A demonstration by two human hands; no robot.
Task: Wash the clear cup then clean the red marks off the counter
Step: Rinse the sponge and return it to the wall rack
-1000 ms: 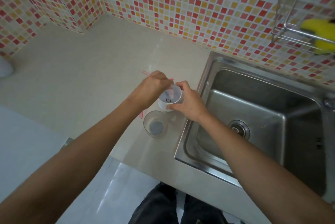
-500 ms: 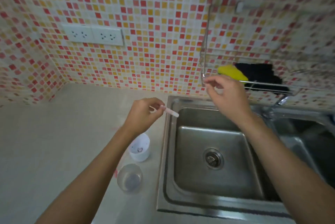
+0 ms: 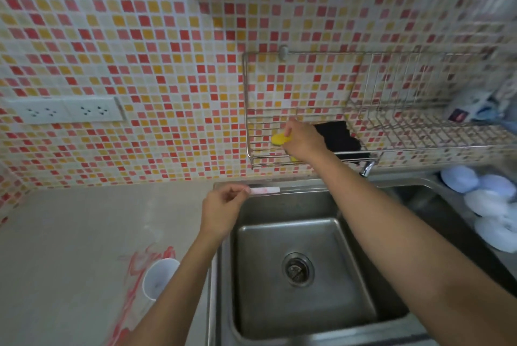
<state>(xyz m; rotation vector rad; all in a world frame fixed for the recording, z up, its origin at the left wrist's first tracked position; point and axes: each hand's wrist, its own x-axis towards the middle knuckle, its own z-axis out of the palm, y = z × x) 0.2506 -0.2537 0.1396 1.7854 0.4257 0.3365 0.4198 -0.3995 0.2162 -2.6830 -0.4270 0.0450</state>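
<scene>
Right hand [image 3: 300, 141] is up in the wall-mounted wire rack [image 3: 363, 110], fingers closing around the yellow sponge [image 3: 278, 139]. Left hand [image 3: 223, 207] pinches a small pink-and-white stick [image 3: 264, 190] over the steel sink [image 3: 305, 267]. The clear cup is hidden; a white plastic cup [image 3: 158, 278] sits by the red marks [image 3: 145, 259] on the beige worktop [image 3: 61, 247]. That left forearm could knock it.

Sink [image 3: 302, 247] set into counter [image 3: 70, 233], right of its bare stretch; cup [image 3: 158, 278] on counter just left of sink, among the marks [image 3: 140, 259]. Wire rack [image 3: 363, 133] on wall above sink's back edge, sponge [image 3: 279, 139] and cloth [image 3: 338, 138] in it. Socket plate [image 3: 64, 110] on wall left of rack; bowls [image 3: 486, 200] right of sink.
</scene>
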